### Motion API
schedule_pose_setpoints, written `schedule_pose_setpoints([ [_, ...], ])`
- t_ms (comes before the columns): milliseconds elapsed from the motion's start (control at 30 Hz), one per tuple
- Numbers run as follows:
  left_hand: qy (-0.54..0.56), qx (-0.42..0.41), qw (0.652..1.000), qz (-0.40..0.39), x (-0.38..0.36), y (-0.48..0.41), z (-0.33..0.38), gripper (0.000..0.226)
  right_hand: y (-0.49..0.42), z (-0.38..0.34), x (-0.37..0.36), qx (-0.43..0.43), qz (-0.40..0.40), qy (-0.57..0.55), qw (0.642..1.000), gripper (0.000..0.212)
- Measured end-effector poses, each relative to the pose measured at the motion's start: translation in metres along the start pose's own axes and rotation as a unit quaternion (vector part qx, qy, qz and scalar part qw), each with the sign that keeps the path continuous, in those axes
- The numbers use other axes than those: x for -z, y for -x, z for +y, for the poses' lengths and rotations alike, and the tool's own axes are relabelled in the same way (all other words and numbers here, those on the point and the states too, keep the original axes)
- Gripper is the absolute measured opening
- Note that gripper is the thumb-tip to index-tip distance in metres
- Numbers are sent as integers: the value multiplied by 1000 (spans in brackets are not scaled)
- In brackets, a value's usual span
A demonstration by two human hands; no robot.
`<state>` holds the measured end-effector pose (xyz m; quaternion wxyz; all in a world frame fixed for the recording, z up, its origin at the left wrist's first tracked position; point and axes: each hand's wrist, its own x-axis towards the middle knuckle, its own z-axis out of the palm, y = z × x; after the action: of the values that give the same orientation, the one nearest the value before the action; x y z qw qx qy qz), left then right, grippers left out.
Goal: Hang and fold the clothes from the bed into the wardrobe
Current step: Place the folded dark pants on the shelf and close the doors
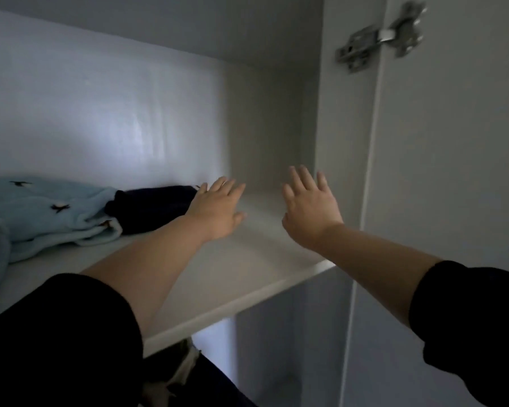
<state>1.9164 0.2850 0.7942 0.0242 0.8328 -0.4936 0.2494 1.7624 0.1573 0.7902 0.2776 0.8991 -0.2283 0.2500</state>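
Note:
Both my arms reach into a white wardrobe over its shelf [247, 277]. My left hand [218, 208] hovers with fingers straight, just right of a folded dark navy garment [153, 207], its fingertips close to the garment's far end. My right hand [309, 207] is held flat with spread fingers above the bare right part of the shelf and holds nothing. A folded light blue fleece garment [41, 212] with small dark motifs lies on the shelf at the left, touching the navy one.
The wardrobe's side panel [344, 142] rises right of my right hand, with a metal hinge [379, 36] and the open door [453, 142] beyond. Below the shelf, some hanging clothes [177, 371] show dimly.

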Motion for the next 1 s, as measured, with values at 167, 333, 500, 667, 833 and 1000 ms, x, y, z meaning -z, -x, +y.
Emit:
schedule_pose_setpoints([
  [167,81,-74,985,133,50,39,137,70,134,83,63,-104,13,41,994,65],
  [333,142,-165,956,196,85,99,291,70,297,164,123,-172,-14,84,981,66],
  [500,208,-279,913,212,108,167,462,67,466,233,171,-249,-60,147,955,62],
  [667,247,-384,865,207,135,238,616,65,620,289,211,-357,-116,175,910,63],
  [833,271,-453,830,183,151,296,744,66,742,329,230,-442,-150,181,866,61],
  [1000,297,-520,786,157,156,341,875,67,855,378,231,-491,-180,201,828,60],
])
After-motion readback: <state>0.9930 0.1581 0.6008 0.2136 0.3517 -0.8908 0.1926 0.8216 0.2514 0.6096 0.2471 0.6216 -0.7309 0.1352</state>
